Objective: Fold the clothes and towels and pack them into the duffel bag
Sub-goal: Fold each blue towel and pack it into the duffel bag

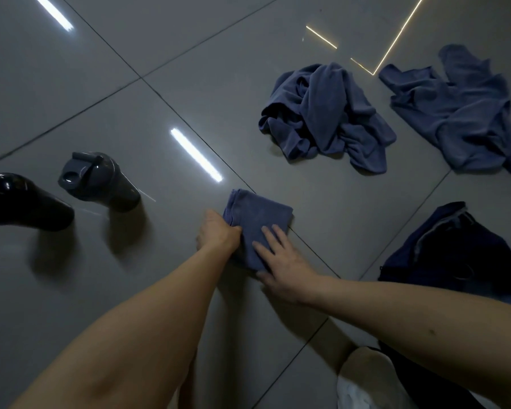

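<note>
Down in the head view, a folded blue towel (258, 215) is lying on the glossy grey tiled floor (160, 69), straight ahead of the person and just across a tile seam. The left hand (217, 234) is gripping the towel's left edge, its fingers curling in against the cloth. The right hand (281, 258) is pressing flat on the towel's near corner, fingers straight and slightly spread.

Farther off to the right, a crumpled blue cloth (322, 119) is sitting in a heap, and beside it, apart from it, a second blue garment (455, 113) is lying loosely spread. A dark navy bundle (449, 255) is resting near the right forearm; whether it is the bag or clothing I cannot tell.

Well to the left, a grey bottle (98, 181) and a black bottle (21, 202) are standing side by side.
</note>
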Available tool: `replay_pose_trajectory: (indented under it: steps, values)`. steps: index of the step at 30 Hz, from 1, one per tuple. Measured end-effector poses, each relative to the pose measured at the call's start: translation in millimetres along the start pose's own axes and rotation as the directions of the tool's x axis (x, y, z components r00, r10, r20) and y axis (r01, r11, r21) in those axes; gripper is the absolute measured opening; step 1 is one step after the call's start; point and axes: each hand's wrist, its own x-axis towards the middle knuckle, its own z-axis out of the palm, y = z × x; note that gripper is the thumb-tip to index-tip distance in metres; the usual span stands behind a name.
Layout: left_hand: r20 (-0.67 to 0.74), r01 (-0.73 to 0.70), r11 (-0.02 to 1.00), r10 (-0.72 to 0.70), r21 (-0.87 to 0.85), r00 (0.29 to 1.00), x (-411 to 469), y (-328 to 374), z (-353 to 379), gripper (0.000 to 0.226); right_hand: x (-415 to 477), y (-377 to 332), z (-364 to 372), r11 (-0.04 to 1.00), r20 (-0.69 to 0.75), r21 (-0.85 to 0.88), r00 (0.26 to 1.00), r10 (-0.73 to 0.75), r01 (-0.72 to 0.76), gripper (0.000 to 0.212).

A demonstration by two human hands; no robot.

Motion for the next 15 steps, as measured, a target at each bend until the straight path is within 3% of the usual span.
replay_pose_trajectory:
  steps: [2,3,5,6,7,8,10,12,15]
  values:
    - [0.014,-0.004,1.000,0.004,-0.014,1.000,-1,1,-1,0.042,3,-5,-8,0.930,-0.228,0.337,0.946,0.232,-0.147,0.067]
    - [0.034,-0.015,1.000,0.016,-0.014,0.999,-1,2,-2,0.037,9,-4,-10,0.816,-0.238,0.513,0.869,0.433,-0.267,0.064]
    - [0.074,-0.050,0.999,0.051,-0.016,0.996,-1,2,-2,0.024,21,-4,-15,0.419,0.008,0.784,0.683,0.731,-0.459,0.065]
    - [0.077,-0.070,0.997,0.073,-0.030,0.994,-1,2,-2,0.021,26,-4,-15,0.213,0.161,0.852,0.627,0.762,-0.478,0.064]
    - [0.071,-0.090,0.995,0.094,-0.051,0.993,-2,2,-1,0.021,30,-3,-16,0.045,0.271,0.893,0.614,0.741,-0.448,0.060]
    - [0.064,-0.105,0.992,0.110,-0.071,0.992,-4,2,0,0.022,34,-1,-16,-0.061,0.334,0.908,0.629,0.702,-0.414,0.050]
    - [0.052,-0.130,0.988,0.135,-0.082,0.990,-9,4,-1,0.022,35,-2,-19,-0.107,0.372,0.911,0.679,0.633,-0.399,0.030]
    - [0.050,-0.161,0.984,0.166,-0.081,0.985,-16,8,-3,0.023,31,-6,-26,-0.056,0.334,0.920,0.701,0.630,-0.388,0.011]
    - [0.064,-0.245,0.965,0.251,-0.091,0.966,-31,22,-6,0.024,21,-8,-46,0.046,0.247,0.928,0.701,0.670,-0.371,0.011]
